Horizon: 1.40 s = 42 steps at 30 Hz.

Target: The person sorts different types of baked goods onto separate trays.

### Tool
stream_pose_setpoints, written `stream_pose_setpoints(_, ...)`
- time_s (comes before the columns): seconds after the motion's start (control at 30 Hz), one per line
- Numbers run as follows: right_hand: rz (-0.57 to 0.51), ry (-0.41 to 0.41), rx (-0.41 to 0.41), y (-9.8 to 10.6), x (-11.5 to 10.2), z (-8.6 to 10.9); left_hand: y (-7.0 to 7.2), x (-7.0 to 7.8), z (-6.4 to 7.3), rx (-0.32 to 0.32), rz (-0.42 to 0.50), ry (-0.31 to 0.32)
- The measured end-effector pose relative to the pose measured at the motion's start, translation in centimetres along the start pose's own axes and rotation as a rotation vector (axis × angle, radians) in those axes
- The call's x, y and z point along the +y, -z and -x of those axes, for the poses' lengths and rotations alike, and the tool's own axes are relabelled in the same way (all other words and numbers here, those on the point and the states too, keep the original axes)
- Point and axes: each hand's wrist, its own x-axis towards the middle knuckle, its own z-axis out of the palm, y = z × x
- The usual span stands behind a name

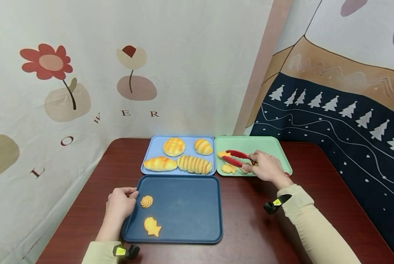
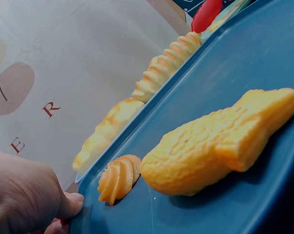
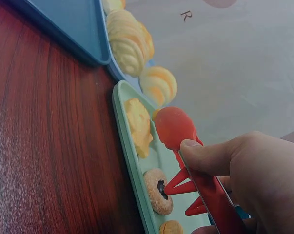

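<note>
My left hand point(image 1: 120, 203) pinches the left rim of a dark blue tray point(image 1: 190, 209). On that tray lie a swirled cookie point(image 1: 146, 201) and a fish-shaped pastry point(image 1: 152, 226). My right hand point(image 1: 266, 167) grips red tongs point(image 1: 238, 154) over a green tray point(image 1: 266, 145). The tong tips stand around a small yellow cookie point(image 1: 222, 154) near that tray's left side; whether they squeeze it I cannot tell. Closer to the front lies a star-like yellow cookie point(image 1: 229, 168). The right wrist view also has a round cookie with a dark centre point(image 3: 159, 192) below the tongs.
A light blue tray point(image 1: 189, 146) stands left of the green one, behind the dark blue tray. It holds a round bread point(image 1: 174, 147), a small striped roll point(image 1: 203, 147), an oval loaf point(image 1: 160, 164) and a ridged loaf point(image 1: 194, 165). A printed cloth hangs behind the brown table point(image 1: 246, 220).
</note>
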Motion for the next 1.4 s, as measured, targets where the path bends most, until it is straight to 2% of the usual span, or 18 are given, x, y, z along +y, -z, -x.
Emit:
stream_pose_setpoints(0.5, -0.02, -0.066, -0.034, 0.0, 0.7, 0.0, 0.0, 0.2, 0.0, -0.009, 0.0, 0.007)
stream_pose_setpoints(0.8, -0.02, -0.072, -0.019, 0.4, 0.1, 1.1, 0.1, 0.4, 0.1, -0.007, -0.001, 0.006)
stream_pose_setpoints(1.03, -0.02, -0.073, -0.003, 0.7, -1.1, 1.8, 0.0, 0.2, -0.1, -0.014, 0.002, 0.022)
stream_pose_setpoints(1.4, -0.013, 0.003, 0.036, 1.7, -4.4, 2.7, -0.1, 0.1, -0.2, -0.012, 0.003, 0.016)
